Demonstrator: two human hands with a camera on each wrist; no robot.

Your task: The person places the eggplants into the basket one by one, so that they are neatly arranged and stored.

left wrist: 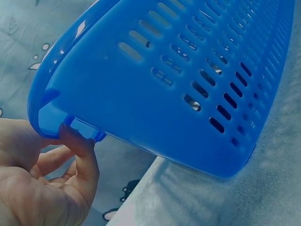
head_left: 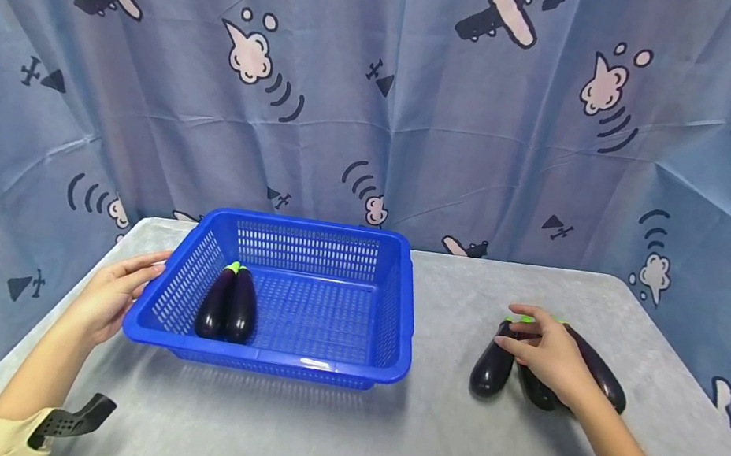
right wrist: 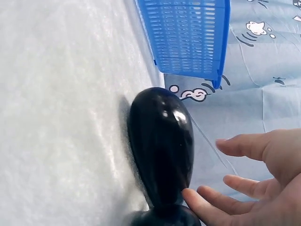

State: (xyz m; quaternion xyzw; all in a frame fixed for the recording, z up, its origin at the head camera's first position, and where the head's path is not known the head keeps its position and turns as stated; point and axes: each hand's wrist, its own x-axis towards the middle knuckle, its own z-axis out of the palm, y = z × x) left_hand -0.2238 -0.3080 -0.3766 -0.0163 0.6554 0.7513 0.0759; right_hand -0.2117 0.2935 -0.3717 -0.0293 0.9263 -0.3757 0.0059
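A blue perforated basket (head_left: 315, 364) stands at the left of the table, with two dark eggplants (head_left: 242, 308) side by side in its left part. At its left rim my left hand (head_left: 111, 295) pinches the edge; the left wrist view shows finger and thumb at the rim (left wrist: 35, 103). On the right, my right hand (head_left: 553, 357) hovers over a group of eggplants, its fingers spread. One eggplant (head_left: 490, 371) lies under the fingertips, another (head_left: 539, 391) is partly hidden beneath the hand, and a third (head_left: 601, 369) lies to its right. A fingertip overlaps an eggplant (right wrist: 162, 141) in the right wrist view; contact is unclear.
A pale grey cloth covers the table (head_left: 275, 437). Behind it hangs a blue curtain (head_left: 357, 99) printed with planes and clouds. Between the basket and the loose eggplants lies a stretch of bare tabletop.
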